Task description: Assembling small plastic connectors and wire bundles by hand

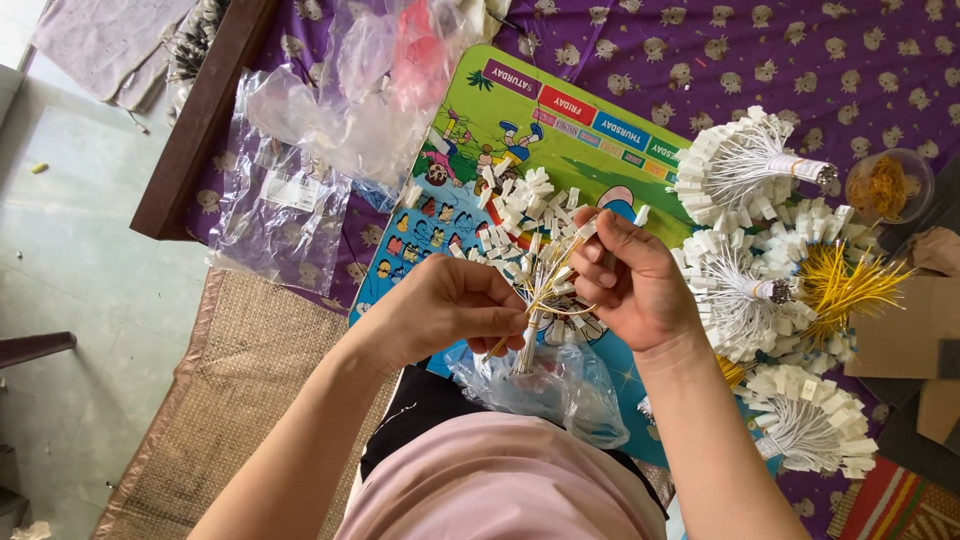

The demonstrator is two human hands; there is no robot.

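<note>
My left hand (450, 310) pinches the lower ends of a small bunch of thin white and yellow wires (545, 290) over a colourful picture board (520, 130). My right hand (630, 275) holds the upper part of the same bunch, fingers curled around the wires with small white plastic connectors (588, 228) at their tips. Loose white connectors (520, 205) lie scattered on the board just beyond both hands. A clear plastic bag (555, 385) sits under my hands, above my lap.
Tied bundles of white wires with connectors (740, 165) lie to the right, one mixed with yellow wires (845, 285). A small clear cup of rubber bands (885, 185) stands far right. Crumpled plastic bags (330, 120) lie at the left, on purple patterned cloth (800, 60). A woven mat (240, 380) lies beside a tiled floor.
</note>
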